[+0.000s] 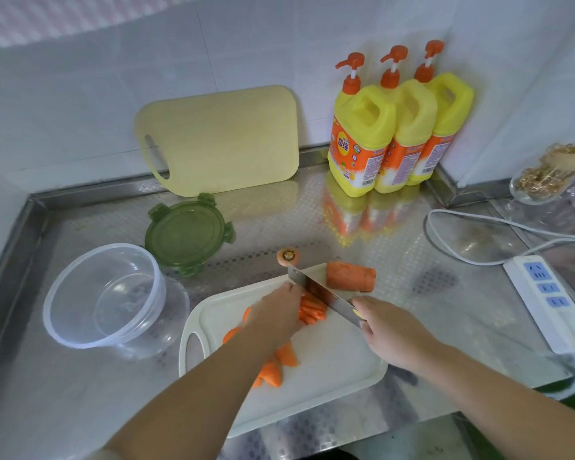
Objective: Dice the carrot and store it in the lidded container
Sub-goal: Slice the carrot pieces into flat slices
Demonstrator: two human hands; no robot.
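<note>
On the white cutting board my left hand presses down on a bundle of carrot strips. My right hand grips the handle of a knife whose blade lies across the strips right beside my left fingers. A thick carrot chunk rests at the board's far edge. The cut carrot top lies just beyond the board. Carrot wedges sit near my left forearm. The clear round container stands empty at the left, its green lid behind it.
A beige cutting board leans on the tiled wall. Three yellow detergent bottles stand in the back corner. A white power strip with its cable lies at the right, and a glass jar lies beyond it.
</note>
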